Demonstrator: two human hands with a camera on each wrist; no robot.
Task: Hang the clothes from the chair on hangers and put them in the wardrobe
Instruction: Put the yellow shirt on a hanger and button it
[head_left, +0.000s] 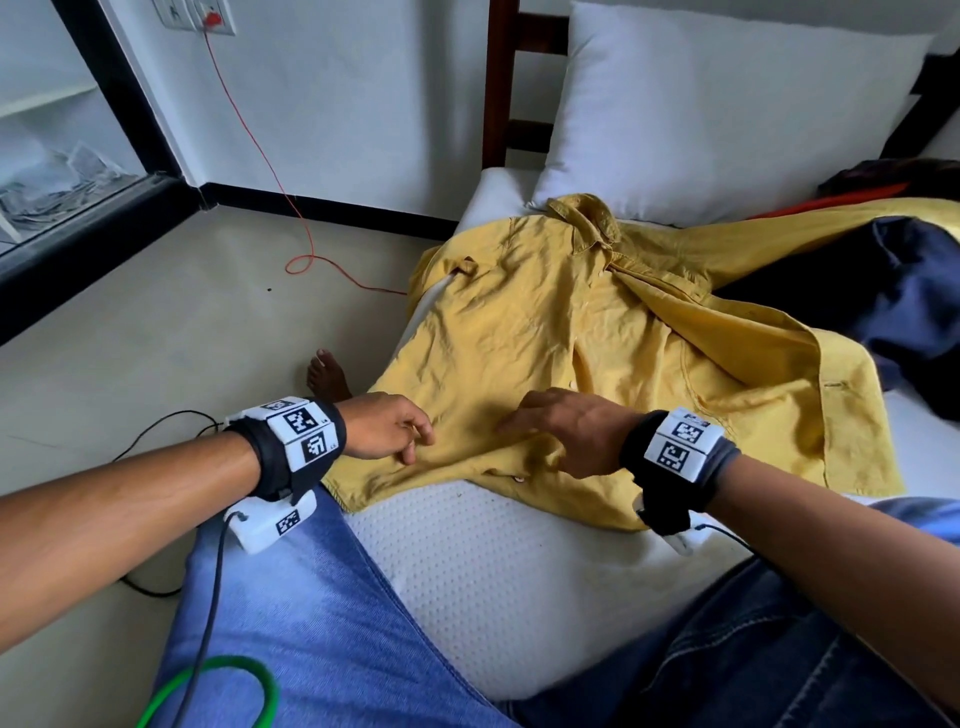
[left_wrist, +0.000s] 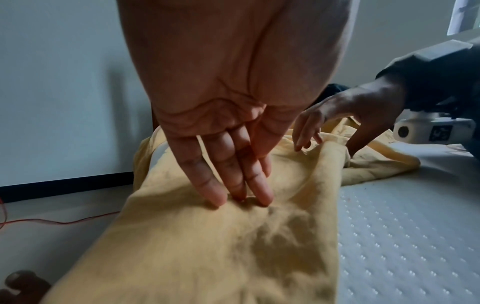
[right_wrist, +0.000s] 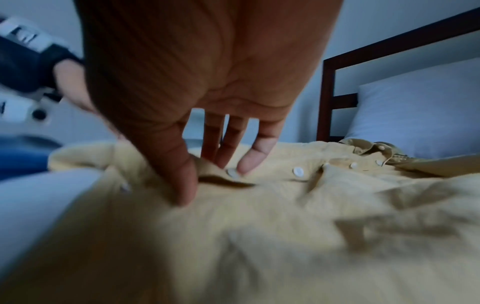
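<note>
A yellow button-up shirt (head_left: 571, 322) lies spread front-up on the white mattress (head_left: 493, 561), collar toward the pillow. My left hand (head_left: 415, 441) rests near the shirt's lower hem; in the left wrist view its straight fingers (left_wrist: 215, 195) press the cloth (left_wrist: 207, 246). My right hand (head_left: 535, 441) is spread over the button placket. In the right wrist view its thumb and fingertips touch the fabric (right_wrist: 285, 236) on either side of a raised fold by a white button (right_wrist: 232, 172). A green plastic loop (head_left: 218, 691) lies by my left knee.
A white pillow (head_left: 727, 114) leans on the dark wooden headboard (head_left: 501, 83). A dark blue garment (head_left: 909, 301) lies over the shirt's right side, with more dark and orange clothes (head_left: 857, 192) behind. A red cable (head_left: 270, 156) trails across the floor on the left.
</note>
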